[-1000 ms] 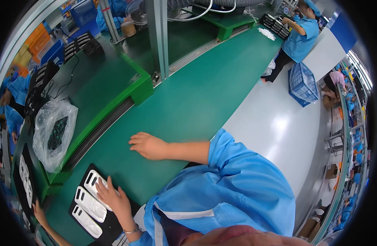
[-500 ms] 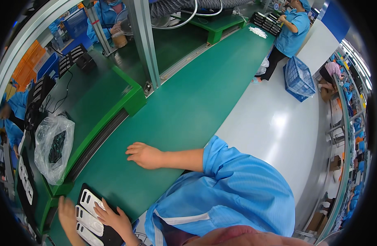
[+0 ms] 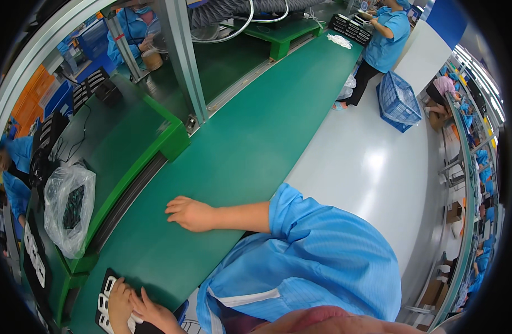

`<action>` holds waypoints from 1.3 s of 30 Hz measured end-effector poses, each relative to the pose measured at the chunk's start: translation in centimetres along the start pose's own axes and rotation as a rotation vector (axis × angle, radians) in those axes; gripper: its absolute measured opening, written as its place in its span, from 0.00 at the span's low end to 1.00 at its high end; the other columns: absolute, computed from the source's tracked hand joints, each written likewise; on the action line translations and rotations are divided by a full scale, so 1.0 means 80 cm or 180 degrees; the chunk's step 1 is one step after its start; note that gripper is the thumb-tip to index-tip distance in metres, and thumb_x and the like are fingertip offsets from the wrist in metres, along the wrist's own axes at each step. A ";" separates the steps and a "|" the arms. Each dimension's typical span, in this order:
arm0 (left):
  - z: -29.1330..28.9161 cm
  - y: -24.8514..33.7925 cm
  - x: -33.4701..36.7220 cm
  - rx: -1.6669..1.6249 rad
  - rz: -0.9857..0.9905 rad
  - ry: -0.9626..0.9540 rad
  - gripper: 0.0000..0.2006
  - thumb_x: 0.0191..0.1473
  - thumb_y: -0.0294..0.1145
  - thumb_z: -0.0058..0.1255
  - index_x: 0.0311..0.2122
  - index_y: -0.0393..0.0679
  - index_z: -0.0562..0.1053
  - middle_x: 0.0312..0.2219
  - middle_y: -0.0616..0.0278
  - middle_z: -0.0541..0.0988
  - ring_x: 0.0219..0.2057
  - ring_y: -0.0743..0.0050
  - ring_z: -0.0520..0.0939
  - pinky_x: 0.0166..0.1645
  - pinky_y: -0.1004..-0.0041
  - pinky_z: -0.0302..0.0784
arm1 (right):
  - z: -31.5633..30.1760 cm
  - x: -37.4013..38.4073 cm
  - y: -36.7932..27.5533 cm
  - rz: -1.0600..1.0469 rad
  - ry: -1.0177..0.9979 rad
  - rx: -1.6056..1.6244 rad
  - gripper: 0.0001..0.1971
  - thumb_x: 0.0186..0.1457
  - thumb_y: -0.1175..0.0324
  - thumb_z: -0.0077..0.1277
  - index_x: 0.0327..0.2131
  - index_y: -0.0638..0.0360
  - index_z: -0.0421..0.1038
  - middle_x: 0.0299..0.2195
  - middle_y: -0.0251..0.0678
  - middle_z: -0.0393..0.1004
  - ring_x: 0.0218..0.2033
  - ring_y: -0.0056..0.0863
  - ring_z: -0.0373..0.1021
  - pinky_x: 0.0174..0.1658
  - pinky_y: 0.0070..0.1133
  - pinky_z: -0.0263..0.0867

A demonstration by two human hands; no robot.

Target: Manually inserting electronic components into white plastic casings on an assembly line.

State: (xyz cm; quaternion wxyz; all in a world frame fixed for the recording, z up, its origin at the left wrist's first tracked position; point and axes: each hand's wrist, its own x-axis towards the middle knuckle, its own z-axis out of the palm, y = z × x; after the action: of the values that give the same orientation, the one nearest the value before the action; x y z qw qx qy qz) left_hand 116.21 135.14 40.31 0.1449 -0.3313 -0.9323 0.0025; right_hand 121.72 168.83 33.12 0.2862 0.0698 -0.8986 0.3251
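Observation:
My right hand lies palm down on the green belt, fingers slightly spread and bent, holding nothing. At the lower left, my left hand comes in from the bottom edge with its fingers stretched out over a black tray. White flat plastic parts with oblong slots lie in a row in that tray. Another person's hand reaches over the same parts, touching or overlapping my left fingertips; which cannot be told. These two hands hide much of the tray.
Left of the belt stands a green-edged bench with a clear plastic bag of dark pieces. A metal post rises beside it. Far along, a co-worker stands near black trays and a white pile. A blue crate sits on the floor.
The other person's hand has moved right, from beside the tray onto the white parts. The tray and my left hand appear slightly lower. My right hand has stayed on the belt.

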 end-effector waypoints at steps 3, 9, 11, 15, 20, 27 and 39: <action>-0.026 -0.004 -0.005 -0.0284 0.0029 0.0539 0.15 0.48 0.24 0.47 0.43 0.35 0.72 0.41 0.42 0.73 0.44 0.42 0.72 0.50 0.53 0.65 | 0.012 0.005 -0.009 0.0004 -0.0078 -0.0007 0.11 0.44 0.75 0.47 0.34 0.62 0.73 0.43 0.43 0.69 0.50 0.39 0.61 0.55 0.32 0.55; 0.033 0.020 -0.006 -0.1895 -0.0235 0.0419 0.16 0.53 0.23 0.44 0.48 0.36 0.67 0.51 0.44 0.65 0.53 0.46 0.66 0.56 0.61 0.61 | 0.007 0.005 -0.013 0.0040 -0.0068 -0.0175 0.12 0.43 0.74 0.47 0.34 0.60 0.74 0.43 0.41 0.70 0.49 0.38 0.62 0.55 0.31 0.55; 0.035 0.051 0.007 -0.2000 -0.0243 0.0107 0.17 0.52 0.23 0.44 0.49 0.35 0.66 0.52 0.43 0.64 0.53 0.46 0.66 0.56 0.60 0.61 | 0.011 0.006 -0.016 0.0016 -0.0100 -0.0165 0.12 0.43 0.74 0.47 0.34 0.60 0.74 0.43 0.41 0.70 0.49 0.38 0.62 0.55 0.31 0.55; 0.042 0.091 0.035 -0.1574 0.0334 -0.0255 0.17 0.55 0.28 0.41 0.50 0.37 0.65 0.52 0.44 0.63 0.53 0.47 0.63 0.57 0.55 0.53 | 0.016 0.007 -0.021 -0.0024 -0.0119 -0.0108 0.12 0.43 0.74 0.47 0.34 0.59 0.74 0.42 0.41 0.70 0.49 0.38 0.62 0.55 0.31 0.55; 0.030 0.112 0.047 -0.1318 0.0565 -0.0225 0.15 0.56 0.28 0.40 0.49 0.37 0.66 0.52 0.45 0.63 0.53 0.48 0.63 0.58 0.54 0.53 | 0.011 0.009 -0.026 0.0018 -0.0076 -0.0108 0.12 0.42 0.74 0.48 0.34 0.59 0.74 0.42 0.41 0.70 0.49 0.38 0.62 0.55 0.31 0.56; 0.038 0.105 0.047 -0.1396 0.0574 -0.0191 0.14 0.56 0.28 0.39 0.47 0.37 0.67 0.51 0.45 0.65 0.52 0.48 0.65 0.57 0.54 0.54 | 0.018 0.010 -0.023 -0.0058 0.0022 -0.0072 0.11 0.42 0.74 0.49 0.33 0.59 0.74 0.41 0.41 0.71 0.48 0.38 0.63 0.54 0.31 0.56; 0.063 0.078 0.046 -0.1708 0.0462 -0.0251 0.15 0.54 0.27 0.42 0.48 0.38 0.68 0.52 0.47 0.64 0.52 0.47 0.64 0.56 0.58 0.56 | 0.042 0.009 -0.008 -0.0003 -0.0098 0.0579 0.12 0.44 0.75 0.50 0.36 0.61 0.73 0.40 0.42 0.72 0.46 0.39 0.65 0.51 0.31 0.60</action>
State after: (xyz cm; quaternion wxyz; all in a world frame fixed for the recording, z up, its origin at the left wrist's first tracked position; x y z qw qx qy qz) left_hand 115.96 142.75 35.87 0.0150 -0.4234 -0.8784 -0.2212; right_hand 119.74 166.30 31.77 0.2650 0.1010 -0.8696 0.4041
